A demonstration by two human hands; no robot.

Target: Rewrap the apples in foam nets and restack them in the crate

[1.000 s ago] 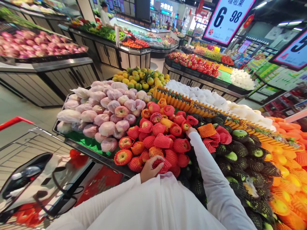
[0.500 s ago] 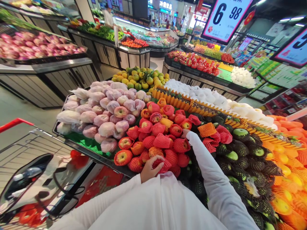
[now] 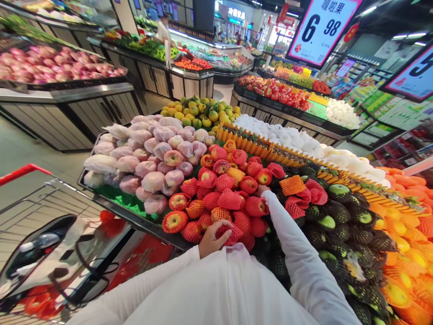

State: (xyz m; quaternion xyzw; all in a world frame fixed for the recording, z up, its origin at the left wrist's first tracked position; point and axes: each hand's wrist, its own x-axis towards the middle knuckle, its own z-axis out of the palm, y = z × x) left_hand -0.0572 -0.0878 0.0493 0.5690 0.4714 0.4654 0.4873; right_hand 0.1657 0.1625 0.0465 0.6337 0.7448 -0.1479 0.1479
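1. Two bare hands work at a heap of apples (image 3: 229, 199) in red and orange foam nets, piled on a produce bench (image 3: 137, 220) between pale pink wrapped fruit (image 3: 152, 181) and dark-netted green fruit (image 3: 340, 191).
2. At the heap's near edge, the left hand (image 3: 213, 239) curls thumb and fingers partway round a red foam net (image 3: 235, 233); what lies inside that net cannot be seen.
3. Across the heap, the right hand (image 3: 262, 190) reaches in just below a red-netted apple (image 3: 264, 177); its fingers are mostly hidden, so whether it grips anything cannot be told.
4. The step in hand looks like handling single apples within the heap, none visibly lifted clear.
5. The next move seems to call for a gentle, sure grip that leaves neighbouring fruit unrolled.
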